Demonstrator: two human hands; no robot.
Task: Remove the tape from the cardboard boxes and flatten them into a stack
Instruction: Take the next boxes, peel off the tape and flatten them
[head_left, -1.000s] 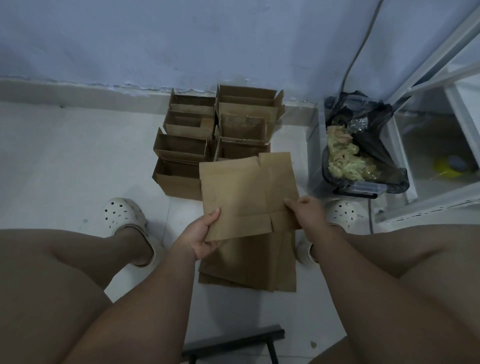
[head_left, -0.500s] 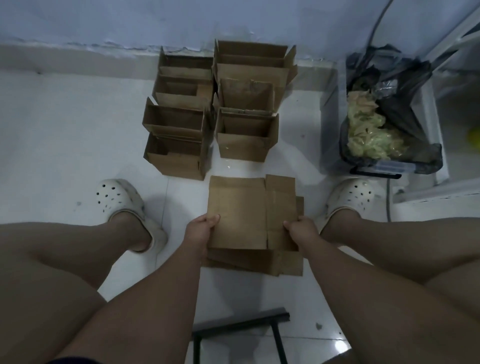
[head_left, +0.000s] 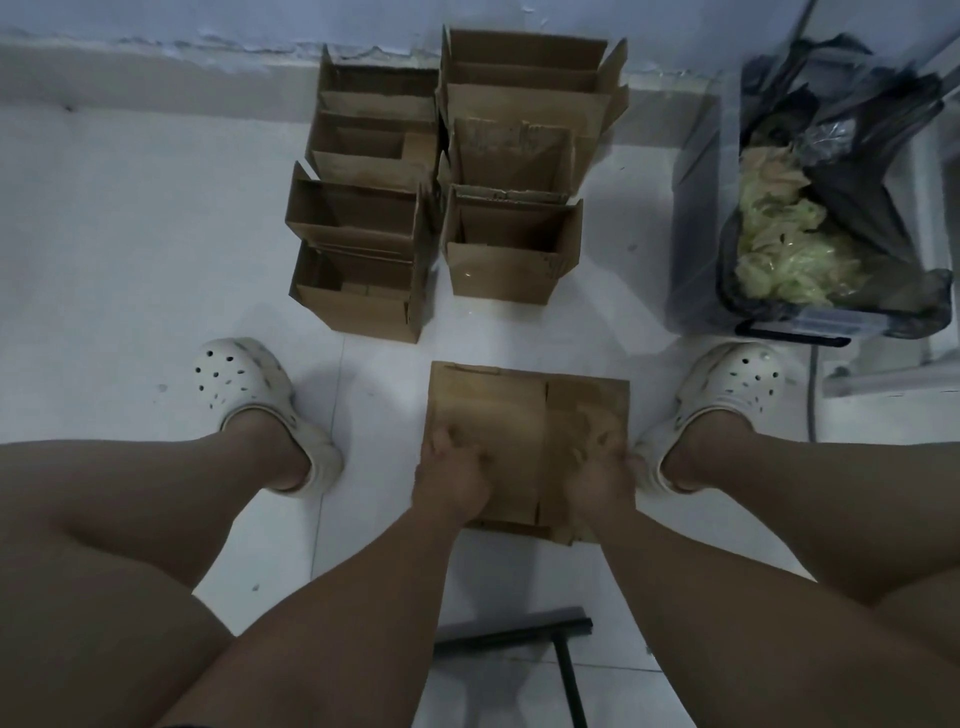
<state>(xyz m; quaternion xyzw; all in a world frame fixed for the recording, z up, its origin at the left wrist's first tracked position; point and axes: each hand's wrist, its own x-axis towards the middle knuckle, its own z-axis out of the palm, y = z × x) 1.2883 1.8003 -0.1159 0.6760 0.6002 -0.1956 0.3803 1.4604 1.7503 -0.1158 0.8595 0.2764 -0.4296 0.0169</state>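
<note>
A stack of flattened cardboard boxes (head_left: 519, 405) lies on the white floor between my feet. Both hands are down on its top sheet: my left hand (head_left: 452, 470) presses near the left edge and my right hand (head_left: 602, 467) near the right edge, its thumb at the rim. Motion blur hides the exact lie of the fingers. Beyond the stack stand several open brown boxes in two rows, the nearest being a left one (head_left: 358, 306) and a right one (head_left: 506, 270). They reach back to the wall.
A clear bin (head_left: 789, 325) lined with a black bag holds crumpled yellowish tape (head_left: 779, 249) at the right. My white clogs (head_left: 244, 379) (head_left: 737, 374) flank the stack. A black metal bar (head_left: 519, 631) lies on the floor near me. White shelving stands at the far right.
The flattened box I held in the air has come down onto the stack. My hands have shifted from gripping its near edge to lying on top of it.
</note>
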